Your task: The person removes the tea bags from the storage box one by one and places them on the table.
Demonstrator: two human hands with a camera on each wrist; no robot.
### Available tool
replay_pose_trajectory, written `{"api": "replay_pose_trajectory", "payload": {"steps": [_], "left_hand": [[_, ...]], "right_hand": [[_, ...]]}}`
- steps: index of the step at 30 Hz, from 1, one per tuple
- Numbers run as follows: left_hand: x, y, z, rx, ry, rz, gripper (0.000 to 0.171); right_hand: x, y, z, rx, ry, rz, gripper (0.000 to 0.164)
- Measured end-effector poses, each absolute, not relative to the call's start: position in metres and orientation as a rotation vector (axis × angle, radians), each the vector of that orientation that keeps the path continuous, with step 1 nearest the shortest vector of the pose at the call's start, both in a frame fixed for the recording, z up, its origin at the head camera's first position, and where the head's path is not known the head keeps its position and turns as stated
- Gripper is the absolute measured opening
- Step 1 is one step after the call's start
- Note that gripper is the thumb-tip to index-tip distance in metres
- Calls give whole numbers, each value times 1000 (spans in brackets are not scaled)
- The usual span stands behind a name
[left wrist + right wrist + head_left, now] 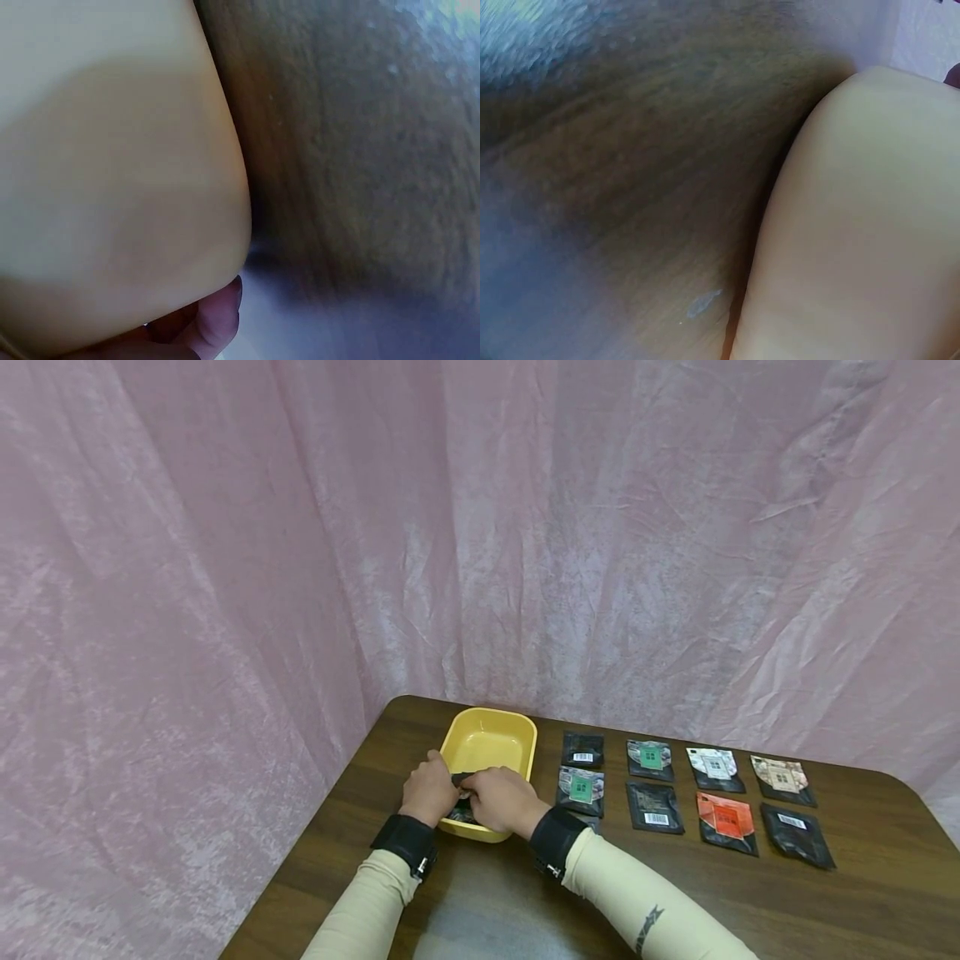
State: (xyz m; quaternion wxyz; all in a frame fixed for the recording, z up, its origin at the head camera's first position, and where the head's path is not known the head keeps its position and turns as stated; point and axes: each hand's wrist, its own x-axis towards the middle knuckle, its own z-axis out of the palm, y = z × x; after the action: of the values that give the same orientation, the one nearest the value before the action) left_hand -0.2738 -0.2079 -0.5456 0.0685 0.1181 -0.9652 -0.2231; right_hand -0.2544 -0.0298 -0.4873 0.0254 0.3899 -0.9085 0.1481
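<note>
Both hands are over the near half of a yellow plastic tray [489, 727]. My left hand [430, 789] is at the tray's left rim, and my right hand [498, 797] reaches in from the right. A dark packet [461, 778] shows between the hands, and the fingers of both seem to pinch it, largely hiding it. Below it, another dark packet [462, 811] lies in the tray. In the left wrist view, curled fingertips [217, 321] show beyond the tray wall [127, 187]. The right wrist view is mostly tray wall [862, 217] and tabletop.
Right of the tray, flat black packets lie in rows, including a green-labelled packet [580, 789], an orange packet [726, 822] and a barcoded packet [655, 808]. The wooden table [352, 793] ends at a pink curtain [480, 527] behind and to the left.
</note>
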Motion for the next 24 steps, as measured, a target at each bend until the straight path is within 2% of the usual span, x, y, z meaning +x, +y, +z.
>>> {"api": "replay_pose_trajectory", "payload": {"steps": [19, 24], "left_hand": [[-277, -213, -554, 296, -2889, -656, 55], [-260, -203, -527, 285, -2892, -646, 56]], "right_hand": [[-256, -31, -489, 1223, -2749, 458, 29], [-256, -29, -487, 1202, -2727, 466, 30]]}}
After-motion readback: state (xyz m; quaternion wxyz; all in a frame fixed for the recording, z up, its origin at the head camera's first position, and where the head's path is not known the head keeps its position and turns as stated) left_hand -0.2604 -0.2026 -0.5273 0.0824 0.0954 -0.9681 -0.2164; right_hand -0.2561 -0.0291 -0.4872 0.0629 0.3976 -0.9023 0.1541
